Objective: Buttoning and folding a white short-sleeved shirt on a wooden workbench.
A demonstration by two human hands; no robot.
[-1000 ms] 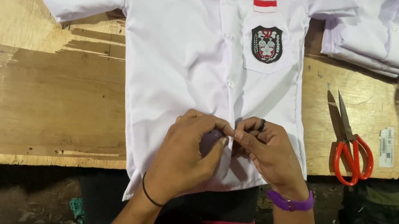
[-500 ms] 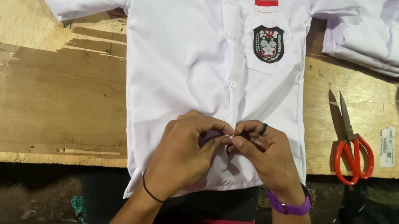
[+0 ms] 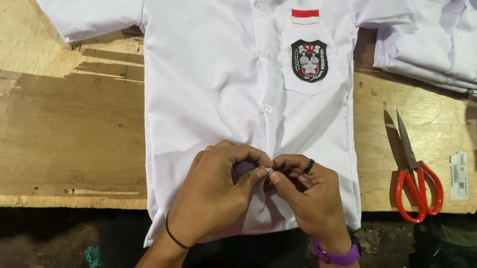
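Smooth matt white cloth shirt [image 3: 214,87], rough bare wood table [image 3: 34,124], scissors [image 3: 416,177] with glossy plastic handles

Rough plywood bench [image 3: 34,124] with a white shirt [image 3: 222,76] spread flat, folded shirts [image 3: 443,51] stacked top right, red-handled scissors [image 3: 416,177] beside.

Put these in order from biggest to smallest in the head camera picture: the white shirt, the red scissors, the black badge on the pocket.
1. White shirt, by far the biggest.
2. Red scissors.
3. Black badge, the smallest.
All lie flat on the wooden table, so nearness hardly matters.
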